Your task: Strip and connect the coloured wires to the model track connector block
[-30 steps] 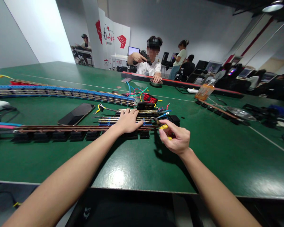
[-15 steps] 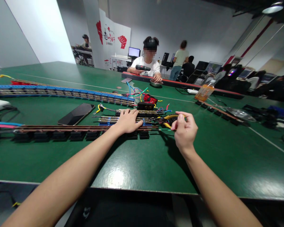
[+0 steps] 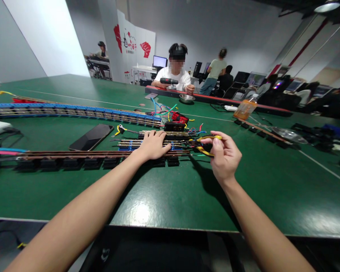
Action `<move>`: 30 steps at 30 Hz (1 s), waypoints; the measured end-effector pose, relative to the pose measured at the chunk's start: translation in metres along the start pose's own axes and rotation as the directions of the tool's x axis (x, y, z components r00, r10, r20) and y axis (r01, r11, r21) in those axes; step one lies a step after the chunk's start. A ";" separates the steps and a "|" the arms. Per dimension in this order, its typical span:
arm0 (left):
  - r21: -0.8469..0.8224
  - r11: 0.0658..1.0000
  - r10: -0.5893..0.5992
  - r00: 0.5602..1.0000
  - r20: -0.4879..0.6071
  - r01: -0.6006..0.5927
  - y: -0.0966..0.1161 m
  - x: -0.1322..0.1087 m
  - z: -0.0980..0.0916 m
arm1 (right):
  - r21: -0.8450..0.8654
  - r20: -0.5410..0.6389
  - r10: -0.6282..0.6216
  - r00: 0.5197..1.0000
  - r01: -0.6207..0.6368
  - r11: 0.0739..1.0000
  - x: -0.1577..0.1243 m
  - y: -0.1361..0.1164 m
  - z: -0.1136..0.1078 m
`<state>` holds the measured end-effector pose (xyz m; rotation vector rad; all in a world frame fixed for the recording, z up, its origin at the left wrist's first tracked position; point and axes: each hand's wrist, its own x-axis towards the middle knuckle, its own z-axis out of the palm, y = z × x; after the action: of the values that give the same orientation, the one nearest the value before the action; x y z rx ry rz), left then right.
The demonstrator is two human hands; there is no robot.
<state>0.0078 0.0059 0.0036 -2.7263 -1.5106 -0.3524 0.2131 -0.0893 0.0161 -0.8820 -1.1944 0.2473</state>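
Rails: copper-toned, on blk blocks, frame left to ctr.
Phone: blk, flat on green bench, left of ctr.
Left hand: mid-frame, palm down across rails; grip loose, fingers apart.
Pliers: yellow-hdld, just rt of ctr, tips nr rail ends.
Right hand: rt of ctr; grip clamped on pliers.
Bottle: upper rt, orange.

We could pass across the worktop nearest us; farther in, the brown rails bar our way on the left, with the phone just behind them.
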 end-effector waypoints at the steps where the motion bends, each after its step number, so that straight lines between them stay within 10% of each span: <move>1: 0.002 1.000 0.002 1.000 0.002 -0.002 0.000 0.000 0.000 | 0.025 -0.028 -0.018 0.999 0.019 1.000 0.001 -0.002 -0.001; 6: 0.006 1.000 0.006 1.000 0.007 -0.006 0.001 -0.001 -0.002 | 0.118 -0.132 0.005 0.991 0.011 0.993 0.010 -0.010 -0.006; 21: 0.024 0.997 0.072 0.996 -0.053 -0.071 0.003 -0.003 -0.001 | 0.063 0.046 0.025 0.999 -0.028 0.998 0.001 0.004 -0.002; 30: -0.066 0.991 0.116 0.993 -0.014 -0.117 -0.001 -0.001 0.000 | -0.219 0.251 -0.171 0.953 0.228 0.949 -0.010 -0.006 -0.004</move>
<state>0.0062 0.0052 0.0034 -2.8435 -1.3533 -0.4211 0.2114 -0.1011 0.0131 -0.9553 -1.5448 0.0347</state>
